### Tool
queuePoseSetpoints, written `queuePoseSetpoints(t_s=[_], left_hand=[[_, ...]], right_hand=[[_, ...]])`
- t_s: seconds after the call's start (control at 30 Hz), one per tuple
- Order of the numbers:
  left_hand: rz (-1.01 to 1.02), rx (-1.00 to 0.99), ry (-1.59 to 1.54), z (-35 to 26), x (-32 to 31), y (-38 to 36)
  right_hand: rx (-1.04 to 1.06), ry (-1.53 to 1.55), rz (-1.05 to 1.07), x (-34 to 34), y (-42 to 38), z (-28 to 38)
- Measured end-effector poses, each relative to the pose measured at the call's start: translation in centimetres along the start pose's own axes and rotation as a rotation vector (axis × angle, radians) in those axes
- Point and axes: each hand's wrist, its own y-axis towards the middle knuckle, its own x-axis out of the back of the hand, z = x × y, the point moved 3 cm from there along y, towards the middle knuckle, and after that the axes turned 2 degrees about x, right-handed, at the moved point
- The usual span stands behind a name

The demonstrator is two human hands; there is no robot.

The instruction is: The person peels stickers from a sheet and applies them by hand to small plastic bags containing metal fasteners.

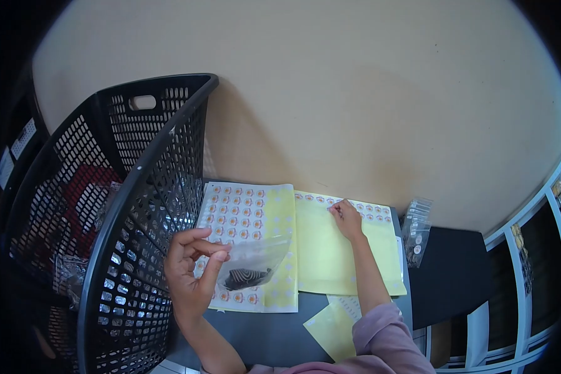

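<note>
Beside sticker sheets [249, 215]: black basket [137, 206]

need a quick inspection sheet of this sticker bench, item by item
surface: grey table, mostly covered by sheets
job's things: clear bag with a dark item inside; sticker sheet; yellow backing sheet, stickers left along its top edge
clutter: pile of small bags; yellow scrap
hands: left hand pinches the bag; right hand fingertips on the top sticker row
cables: nothing seen
surroundings: black basket at left, beige wall, white shelving at right
</note>
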Motion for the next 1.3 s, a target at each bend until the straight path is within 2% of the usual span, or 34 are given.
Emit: queuePoseSetpoints(t_s=[0.2,0.27,0.43,0.8,1.0,1.1,1.3], left_hand=[[0.044,0.057,0.046,0.8,-1.0,0.3],[0.032,0.022,0.078,1.0,-1.4,0.4],[0.038,0.021,0.112,1.2,-2.0,0.5],[0.114,0.061,0.102,1.8,-4.4,0.4],[0.219,0.158,0.051,1.5,-6.4,-0.1],[0.365,0.228,0.083,1.7,-7.6,-0.5],[0.488,0.211,0.133,1.8,-9.0,-0.8]], right_hand=[[-0.066,-0.044,0.004,-0.1,0.4,-0.1],[-0.073,-0.046,-0.006,-0.4,0.3,-0.3],[-0.121,0.008,-0.126,-0.5,0.1,-0.4],[-0.186,0.04,-0.216,-0.8,0.4,-1.5],[-0.263,0.086,-0.205,-0.6,0.5,-1.6],[-0.306,0.095,-0.189,-0.7,0.6,-1.8],[-0.373,0.121,-0.155,-1.0,1.1,-2.6]])
